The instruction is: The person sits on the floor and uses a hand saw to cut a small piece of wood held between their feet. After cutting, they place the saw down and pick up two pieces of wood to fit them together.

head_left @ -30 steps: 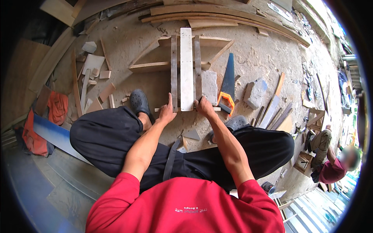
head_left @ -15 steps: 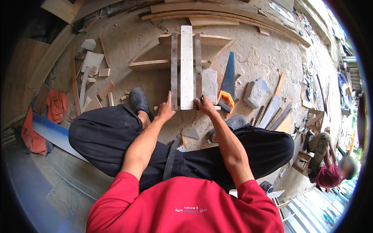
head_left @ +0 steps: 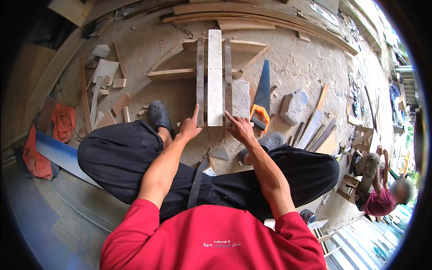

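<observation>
A wooden frame stands on the ground before me, with a white board (head_left: 215, 76) along its middle and a dark slat on each side. My left hand (head_left: 190, 129) is at the near end of the left dark slat (head_left: 200, 81), its index finger stretched along the slat's edge; the other fingers are partly hidden. At the near end of the right dark slat (head_left: 228, 81), my right hand (head_left: 240, 128) touches the slat with its index finger stretched and the others spread. A thin crosspiece (head_left: 205, 124) runs under the near ends. Neither hand visibly grips anything.
Right of the frame lie a handsaw (head_left: 263, 92) with an orange handle and a rough stone block (head_left: 294, 107). Wood offcuts (head_left: 121, 103) are scattered at left, long planks (head_left: 261, 18) at the far side. Another person (head_left: 380, 198) sits at far right.
My right hand has shifted slightly, its index finger now stretched onto the right slat where the fingers were bent at its end. My left hand stays nearly in place.
</observation>
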The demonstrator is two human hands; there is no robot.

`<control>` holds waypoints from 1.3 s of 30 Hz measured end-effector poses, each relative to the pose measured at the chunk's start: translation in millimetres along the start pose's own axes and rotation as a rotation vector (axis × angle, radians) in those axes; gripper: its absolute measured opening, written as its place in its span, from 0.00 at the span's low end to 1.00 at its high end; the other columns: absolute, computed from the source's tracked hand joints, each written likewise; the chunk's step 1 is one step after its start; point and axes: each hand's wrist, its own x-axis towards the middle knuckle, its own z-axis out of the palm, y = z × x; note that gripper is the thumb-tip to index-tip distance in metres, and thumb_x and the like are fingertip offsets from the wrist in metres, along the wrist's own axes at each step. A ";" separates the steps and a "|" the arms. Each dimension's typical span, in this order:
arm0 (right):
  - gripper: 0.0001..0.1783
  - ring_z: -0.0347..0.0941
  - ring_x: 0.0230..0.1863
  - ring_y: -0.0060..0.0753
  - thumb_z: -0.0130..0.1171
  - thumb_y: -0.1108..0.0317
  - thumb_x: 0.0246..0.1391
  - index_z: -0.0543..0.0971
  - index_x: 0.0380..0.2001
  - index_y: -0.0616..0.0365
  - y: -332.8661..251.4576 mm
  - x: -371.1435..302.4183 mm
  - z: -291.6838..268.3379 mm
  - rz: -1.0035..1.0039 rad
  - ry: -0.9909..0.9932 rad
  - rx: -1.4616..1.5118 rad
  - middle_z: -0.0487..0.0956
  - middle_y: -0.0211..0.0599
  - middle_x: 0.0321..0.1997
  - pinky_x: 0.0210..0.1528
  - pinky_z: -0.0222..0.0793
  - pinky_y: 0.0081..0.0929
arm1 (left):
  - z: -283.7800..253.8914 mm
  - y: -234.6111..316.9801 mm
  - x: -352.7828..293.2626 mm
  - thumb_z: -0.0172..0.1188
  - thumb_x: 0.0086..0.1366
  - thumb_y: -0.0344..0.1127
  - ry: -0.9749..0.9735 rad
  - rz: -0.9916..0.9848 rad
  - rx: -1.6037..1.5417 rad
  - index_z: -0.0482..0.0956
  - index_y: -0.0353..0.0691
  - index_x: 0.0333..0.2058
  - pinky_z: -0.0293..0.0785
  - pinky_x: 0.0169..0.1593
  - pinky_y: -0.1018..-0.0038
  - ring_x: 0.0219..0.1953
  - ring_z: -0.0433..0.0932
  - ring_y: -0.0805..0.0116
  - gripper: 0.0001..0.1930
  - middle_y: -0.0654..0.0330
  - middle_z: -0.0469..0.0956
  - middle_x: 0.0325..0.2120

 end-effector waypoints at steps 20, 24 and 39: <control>0.39 0.75 0.35 0.42 0.60 0.67 0.50 0.62 0.66 0.39 0.7 2.9 31.4 0.012 0.060 -0.043 0.75 0.41 0.32 0.41 0.72 0.37 | -9.9 -1.3 1.1 0.66 0.49 0.32 -0.082 -0.046 -0.046 0.30 0.54 0.69 0.73 0.48 0.53 0.40 0.77 0.35 0.58 0.34 0.78 0.31; 0.38 0.75 0.37 0.48 0.60 0.62 0.52 0.60 0.66 0.46 -5.0 -0.4 22.6 -0.002 0.090 0.017 0.76 0.44 0.35 0.42 0.71 0.41 | -12.1 1.0 -3.3 0.67 0.52 0.37 -0.055 0.001 -0.060 0.28 0.48 0.68 0.74 0.48 0.54 0.40 0.77 0.36 0.58 0.33 0.77 0.35; 0.44 0.77 0.47 0.51 0.62 0.50 0.53 0.58 0.65 0.63 28.9 21.2 56.1 0.504 -0.012 0.407 0.80 0.57 0.44 0.50 0.70 0.40 | 30.3 -40.5 51.3 0.63 0.59 0.49 -0.081 -0.100 -0.808 0.60 0.24 0.60 0.69 0.56 0.63 0.56 0.72 0.50 0.40 0.36 0.68 0.55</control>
